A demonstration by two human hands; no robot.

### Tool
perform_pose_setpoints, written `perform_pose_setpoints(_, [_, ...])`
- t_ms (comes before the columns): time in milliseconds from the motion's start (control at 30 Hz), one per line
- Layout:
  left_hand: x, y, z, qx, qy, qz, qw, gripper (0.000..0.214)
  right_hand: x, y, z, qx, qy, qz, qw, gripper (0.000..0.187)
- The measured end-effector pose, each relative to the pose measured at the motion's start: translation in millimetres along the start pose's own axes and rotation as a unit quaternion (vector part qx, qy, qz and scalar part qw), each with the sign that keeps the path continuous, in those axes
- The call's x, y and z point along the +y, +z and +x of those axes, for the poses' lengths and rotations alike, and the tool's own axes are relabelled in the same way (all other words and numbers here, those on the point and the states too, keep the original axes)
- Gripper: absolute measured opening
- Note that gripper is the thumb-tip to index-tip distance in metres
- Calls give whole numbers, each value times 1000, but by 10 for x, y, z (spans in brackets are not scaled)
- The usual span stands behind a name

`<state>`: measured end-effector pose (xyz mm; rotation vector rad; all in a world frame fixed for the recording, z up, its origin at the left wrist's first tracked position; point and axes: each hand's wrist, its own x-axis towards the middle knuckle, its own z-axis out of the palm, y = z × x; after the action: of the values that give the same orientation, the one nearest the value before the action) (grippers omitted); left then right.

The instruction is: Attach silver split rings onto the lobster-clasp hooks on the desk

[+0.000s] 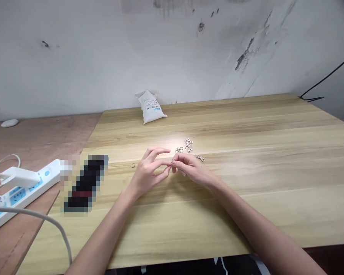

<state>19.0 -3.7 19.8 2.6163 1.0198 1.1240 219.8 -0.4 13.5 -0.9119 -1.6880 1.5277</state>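
Over the middle of the wooden table, my left hand [149, 172] and my right hand [190, 168] meet at the fingertips. Between them is a small metal ring [172, 163], mostly hidden by the fingers. My left thumb and index finger pinch at it while the other fingers stay stretched out. From the other side my right thumb and index finger close on it, the remaining fingers curled. Several silver swivel clasps [189, 145] lie just beyond my right hand, one clasp [200, 158] a little apart. A loose split ring [133, 165] rests left of my left hand.
A white printed packet [151, 107] stands at the back near the wall. To the left are a pixelated dark object [86, 183], a white power strip [23, 194] with a plugged-in charger [20, 177], and a pale cable [54, 221] crossing the table's front left.
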Motion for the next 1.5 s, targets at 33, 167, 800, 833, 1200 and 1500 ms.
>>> perform_pose_setpoints(33, [-4,3,0,0,0,2,1000,17,8,5,3,4,1,-2,1000,29])
perform_pose_setpoints(167, [-17,7,9,1,17,19,1000,17,28,20,10,8,1,-2,1000,28])
perform_pose_setpoints(800, [-30,-17,10,-4,23,37,999,15,3,64,1,22,0,-30,999,33])
perform_pose_setpoints(833, [-30,-18,8,-3,17,38,999,14,4,70,0,23,-8,-40,999,32])
perform_pose_setpoints(1200, [-17,-48,28,39,-147,-27,988,7,117,200,-1,163,-203,-462,848,32])
perform_pose_setpoints(1500, [-93,-103,28,16,-233,-214,948,11,117,121,-3,171,-205,-348,899,32])
